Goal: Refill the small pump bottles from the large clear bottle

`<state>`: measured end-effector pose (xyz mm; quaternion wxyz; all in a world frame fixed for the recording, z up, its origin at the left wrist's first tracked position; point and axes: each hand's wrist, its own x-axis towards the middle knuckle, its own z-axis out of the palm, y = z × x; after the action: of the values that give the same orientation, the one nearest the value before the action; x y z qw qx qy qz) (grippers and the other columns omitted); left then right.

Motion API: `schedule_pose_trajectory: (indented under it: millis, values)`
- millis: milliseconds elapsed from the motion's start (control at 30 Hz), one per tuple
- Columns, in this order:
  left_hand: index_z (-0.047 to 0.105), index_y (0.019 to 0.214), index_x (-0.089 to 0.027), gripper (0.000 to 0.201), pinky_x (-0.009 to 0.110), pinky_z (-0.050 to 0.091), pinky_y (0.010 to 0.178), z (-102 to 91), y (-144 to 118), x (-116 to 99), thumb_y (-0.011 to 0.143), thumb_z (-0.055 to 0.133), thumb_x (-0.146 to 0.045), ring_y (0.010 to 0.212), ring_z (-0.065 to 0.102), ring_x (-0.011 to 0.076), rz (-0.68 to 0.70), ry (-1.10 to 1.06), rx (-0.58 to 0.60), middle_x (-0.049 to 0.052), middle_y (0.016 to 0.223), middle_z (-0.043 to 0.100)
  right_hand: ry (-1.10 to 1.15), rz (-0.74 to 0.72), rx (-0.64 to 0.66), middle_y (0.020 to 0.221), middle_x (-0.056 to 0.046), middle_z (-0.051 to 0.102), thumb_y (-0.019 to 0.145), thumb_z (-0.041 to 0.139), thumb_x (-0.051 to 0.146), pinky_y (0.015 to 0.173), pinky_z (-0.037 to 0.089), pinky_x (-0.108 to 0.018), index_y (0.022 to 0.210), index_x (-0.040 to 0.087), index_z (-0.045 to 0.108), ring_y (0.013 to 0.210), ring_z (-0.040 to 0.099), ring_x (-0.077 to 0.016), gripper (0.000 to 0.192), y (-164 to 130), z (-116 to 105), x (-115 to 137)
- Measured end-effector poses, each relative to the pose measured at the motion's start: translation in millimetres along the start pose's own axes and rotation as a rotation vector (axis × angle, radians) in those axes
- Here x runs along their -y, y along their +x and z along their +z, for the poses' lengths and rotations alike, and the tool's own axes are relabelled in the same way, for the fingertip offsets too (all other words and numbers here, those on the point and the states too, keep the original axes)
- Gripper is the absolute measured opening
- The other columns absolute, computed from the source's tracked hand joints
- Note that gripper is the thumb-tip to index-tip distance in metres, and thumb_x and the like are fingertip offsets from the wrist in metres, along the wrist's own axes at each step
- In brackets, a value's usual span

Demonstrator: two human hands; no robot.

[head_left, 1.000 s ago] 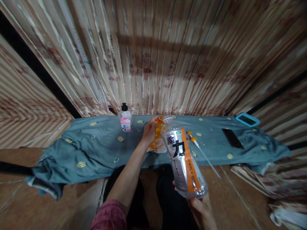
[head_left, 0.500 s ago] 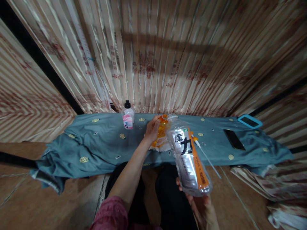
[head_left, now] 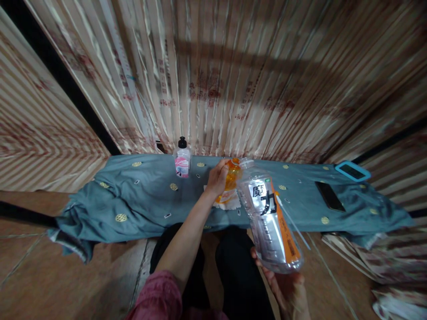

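Observation:
My right hand (head_left: 287,291) grips the base of a large clear plastic bottle (head_left: 270,218) with an orange and white label, tilted so its open neck points at a small orange bottle (head_left: 230,180). My left hand (head_left: 217,178) is wrapped around that orange bottle, which stands on a white cloth (head_left: 231,203) on the blue-green cloth (head_left: 143,204). The two bottle mouths are close together; whether they touch is unclear.
A small clear bottle (head_left: 183,160) with a black cap and pink label stands at the back. A thin tube with an orange tip lies behind the big bottle. A black phone (head_left: 329,196) and a blue-framed device (head_left: 352,170) lie at the right. Striped curtains hang behind.
The view has drifted slightly, so everything sits a little further right. The large bottle has tipped a bit more toward the orange bottle. Both hands keep their hold.

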<state>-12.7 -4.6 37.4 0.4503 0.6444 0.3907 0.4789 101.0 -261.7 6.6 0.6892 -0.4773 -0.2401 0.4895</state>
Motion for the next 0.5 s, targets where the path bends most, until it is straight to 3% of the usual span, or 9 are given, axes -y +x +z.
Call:
schedule_pose_trajectory:
  millis: [67, 267, 500]
  values:
    - [0.067, 0.107, -0.021, 0.035, 0.031, 0.051, 0.097, 0.3, -1, -1, 0.096, 0.035, -0.027, 0.107, 0.069, 0.0216, -0.003, 0.001, 0.006, 0.004, 0.110, 0.076, 0.037, 0.030, -0.022, 0.110, 0.000, 0.079, 0.055, 0.083, 0.077, 0.072, 0.058, -0.031, 0.124, 0.042, 0.071, 0.083, 0.074, -0.0215, 0.079, -2, 1, 4]
    - [0.067, 0.106, -0.020, 0.033, 0.034, 0.051, 0.100, 2.8, -2, -2, 0.095, 0.036, -0.025, 0.107, 0.069, 0.0221, -0.010, 0.035, 0.009, 0.005, 0.112, 0.076, 0.035, 0.095, -0.067, 0.099, -0.006, 0.080, 0.048, 0.086, 0.078, 0.077, 0.058, -0.033, 0.106, 0.029, 0.079, 0.085, 0.075, -0.0241, 0.076, -6, -2, 13]
    - [0.067, 0.105, -0.021, 0.030, 0.036, 0.052, 0.100, 4.3, -3, 0, 0.093, 0.039, -0.023, 0.108, 0.069, 0.0230, -0.006, 0.023, -0.007, 0.005, 0.111, 0.076, 0.015, 0.075, -0.031, 0.104, -0.003, 0.080, 0.059, 0.083, 0.076, 0.076, 0.058, -0.031, 0.112, 0.035, 0.077, 0.085, 0.076, -0.0219, 0.067, -9, 2, 25]
